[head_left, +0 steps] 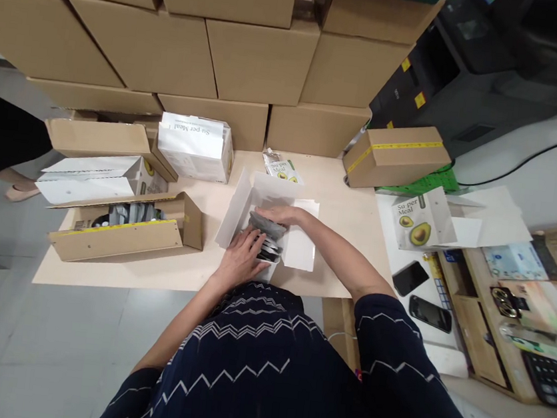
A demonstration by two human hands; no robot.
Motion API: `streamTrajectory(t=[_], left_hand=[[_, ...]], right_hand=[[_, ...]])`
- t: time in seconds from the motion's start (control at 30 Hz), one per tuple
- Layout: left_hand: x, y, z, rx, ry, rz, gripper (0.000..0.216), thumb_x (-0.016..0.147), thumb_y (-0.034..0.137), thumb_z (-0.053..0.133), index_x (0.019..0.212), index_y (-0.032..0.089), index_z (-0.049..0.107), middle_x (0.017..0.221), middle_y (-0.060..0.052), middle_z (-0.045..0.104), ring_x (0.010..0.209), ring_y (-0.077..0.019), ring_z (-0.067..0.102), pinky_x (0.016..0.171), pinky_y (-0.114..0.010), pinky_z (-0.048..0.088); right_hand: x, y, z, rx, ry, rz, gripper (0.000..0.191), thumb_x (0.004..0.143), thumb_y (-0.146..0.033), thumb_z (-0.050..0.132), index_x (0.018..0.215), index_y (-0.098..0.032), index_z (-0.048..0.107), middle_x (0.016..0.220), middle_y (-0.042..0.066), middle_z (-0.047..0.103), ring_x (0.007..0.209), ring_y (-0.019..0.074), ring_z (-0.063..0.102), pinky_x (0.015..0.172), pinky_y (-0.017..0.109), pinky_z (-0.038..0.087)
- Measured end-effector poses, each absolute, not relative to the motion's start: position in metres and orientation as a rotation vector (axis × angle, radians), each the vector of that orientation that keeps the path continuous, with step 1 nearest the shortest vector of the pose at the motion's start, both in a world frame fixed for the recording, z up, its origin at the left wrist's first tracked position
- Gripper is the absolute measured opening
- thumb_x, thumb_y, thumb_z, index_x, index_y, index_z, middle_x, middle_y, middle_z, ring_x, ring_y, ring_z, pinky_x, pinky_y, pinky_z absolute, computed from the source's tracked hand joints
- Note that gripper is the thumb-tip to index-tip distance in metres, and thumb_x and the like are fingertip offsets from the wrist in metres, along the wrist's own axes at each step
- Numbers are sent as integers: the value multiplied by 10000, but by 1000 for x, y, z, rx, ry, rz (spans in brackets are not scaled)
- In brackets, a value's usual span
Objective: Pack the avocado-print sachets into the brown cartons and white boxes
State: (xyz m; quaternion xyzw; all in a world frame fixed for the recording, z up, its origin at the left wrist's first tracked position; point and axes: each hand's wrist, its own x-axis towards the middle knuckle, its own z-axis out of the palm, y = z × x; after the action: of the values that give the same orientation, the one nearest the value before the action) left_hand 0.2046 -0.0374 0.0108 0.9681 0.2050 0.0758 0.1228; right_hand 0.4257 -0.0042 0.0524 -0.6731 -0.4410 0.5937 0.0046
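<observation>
Presently, dark grey pouches (267, 226) are being pressed down into an open white box (304, 245), which lies on the counter (191, 273) directly under both hands. The left hand (241, 260) is laid flat on the pouches from the near side, its fingers (258, 243) spread and closed on nothing. The right hand (284, 215) is laid over the topmost pouch from the far side. Whether its fingers are pinched on that pouch or merely rested on it cannot be told.

The work in hand is judged to be the settling of the pouches in the box, whose flaps are stood open on either side of the fingers. Any further handling would seem to call for the pouches to be level below the rim and the flaps to be kept free.

Left of the fingers an open cardboard carton (124, 238) holding more packets is seen, its near flap close beside the box. Beyond it lie a flat white carton (93, 178) and a printed white carton (195, 149). Just beyond the fingers a loose avocado pouch (283, 168) is left on the counter. To the right a taped carton (398, 155), an avocado-printed box (418, 221) and two phones (410, 278) are laid out, well apart from the hands. Stacked cartons (255, 59) are walled up far beyond. Nothing is set between the fingers and the pouches.
</observation>
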Motion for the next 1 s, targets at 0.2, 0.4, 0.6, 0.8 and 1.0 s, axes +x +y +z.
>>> streamTrajectory(t=[0.2,0.4,0.6,0.8,1.0], left_hand=[[205,-37,10,2822,596,217,703,900,532,516,1459,126,383,1454,-193,449,1429,-358,322,1132,-485,366],[205,-37,10,2808,636,223,728,890,524,537,1473,120,369,1516,-214,369,1448,-357,291,1137,-479,364],[206,-37,14,2852,605,175,772,909,510,505,1523,106,271,1609,-156,241,1497,-334,174,1149,-467,351],[207,-37,19,2873,602,98,749,908,512,506,1508,109,312,1601,-145,271,1497,-337,174,1169,-490,316],[208,-35,21,2856,589,101,764,898,521,523,1503,104,315,1591,-172,280,1492,-346,186,1156,-498,335]], right_hand=[[415,5,30,-2189,-1147,2020,575,970,-597,310,1222,-155,578,1126,150,623,690,203,650,583,360,556],[406,10,5,-2195,-1375,2125,462,962,-476,410,1199,-119,585,932,123,648,642,213,658,576,368,568],[408,13,0,-2190,-1546,2133,349,964,-293,410,1184,-87,586,862,100,645,585,193,641,562,361,566],[407,12,6,-2196,-1686,2063,360,968,-271,411,1162,-38,604,814,109,648,579,201,641,591,378,562],[407,17,15,-2209,-1917,1797,454,1006,-368,334,1130,-34,616,893,164,675,675,242,671,615,373,551]])
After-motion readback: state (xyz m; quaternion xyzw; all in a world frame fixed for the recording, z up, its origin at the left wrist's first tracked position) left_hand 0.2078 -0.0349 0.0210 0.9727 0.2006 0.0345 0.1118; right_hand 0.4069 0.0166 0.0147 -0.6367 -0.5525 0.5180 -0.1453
